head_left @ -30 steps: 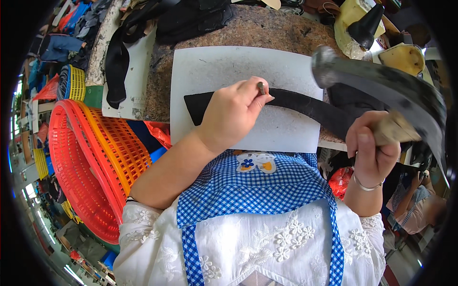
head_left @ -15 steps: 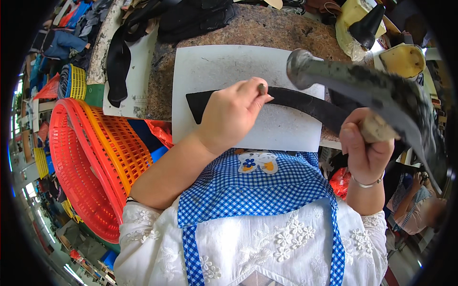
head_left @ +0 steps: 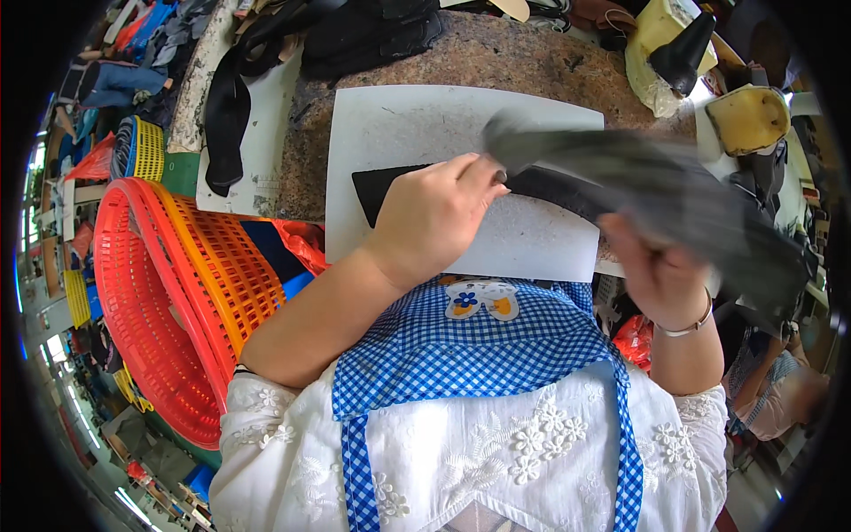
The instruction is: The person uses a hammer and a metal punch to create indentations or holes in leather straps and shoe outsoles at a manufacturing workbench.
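Note:
Pinched in the fingers of my left hand (head_left: 430,217) is a narrow metal punch (head_left: 500,177), its round top end showing. Whatever its lower end touches is hidden by the hand. Under it lies a curved black strip (head_left: 372,191), flat on a white board (head_left: 545,248). My right hand (head_left: 660,275), blurred and with a bangle at the wrist, is closed on a hammer (head_left: 647,168). The hammer's big dark head is smeared by motion, and its striking end is just above the punch.
A stone slab (head_left: 523,49) lies under the board. Black pieces of material (head_left: 368,40) lie at the far left of the worktop. Red and orange plastic baskets (head_left: 182,266) stand left of my arm. A yellowish container (head_left: 749,120) sits at the far right. Another person (head_left: 771,386) is at the right.
The hammer in my right hand has swung down and to the left, toward the punch. My left hand keeps its pinch on the punch and has barely shifted.

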A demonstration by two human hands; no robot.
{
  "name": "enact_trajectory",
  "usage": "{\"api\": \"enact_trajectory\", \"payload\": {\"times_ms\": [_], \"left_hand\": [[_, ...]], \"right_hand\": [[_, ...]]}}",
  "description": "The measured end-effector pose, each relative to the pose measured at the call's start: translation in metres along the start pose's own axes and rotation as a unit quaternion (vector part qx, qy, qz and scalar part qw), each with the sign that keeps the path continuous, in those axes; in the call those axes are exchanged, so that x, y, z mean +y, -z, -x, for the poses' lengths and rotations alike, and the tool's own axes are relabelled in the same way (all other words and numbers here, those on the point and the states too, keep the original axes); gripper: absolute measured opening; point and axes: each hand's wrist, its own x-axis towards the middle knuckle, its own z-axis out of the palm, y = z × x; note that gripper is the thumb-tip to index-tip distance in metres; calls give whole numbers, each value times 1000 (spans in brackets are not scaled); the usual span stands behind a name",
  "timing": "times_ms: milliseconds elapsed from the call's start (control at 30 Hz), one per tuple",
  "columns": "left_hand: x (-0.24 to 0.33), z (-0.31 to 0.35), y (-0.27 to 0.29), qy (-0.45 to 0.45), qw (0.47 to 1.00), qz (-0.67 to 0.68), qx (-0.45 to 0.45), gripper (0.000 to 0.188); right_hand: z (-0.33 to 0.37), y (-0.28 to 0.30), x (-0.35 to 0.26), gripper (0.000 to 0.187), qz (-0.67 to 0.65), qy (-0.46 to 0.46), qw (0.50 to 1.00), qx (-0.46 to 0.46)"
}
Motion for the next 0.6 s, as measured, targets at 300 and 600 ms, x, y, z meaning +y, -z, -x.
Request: {"api": "enact_trajectory", "payload": {"times_ms": [300, 600], "left_hand": [[-11, 4, 7, 178, 972, 155, -12, 5], [-11, 6, 6, 104, 989, 98, 48, 11]], "right_hand": [[-4, 4, -8, 7, -27, -50, 998, 33], [-10, 1, -3, 15, 21, -100, 991, -89]]}}
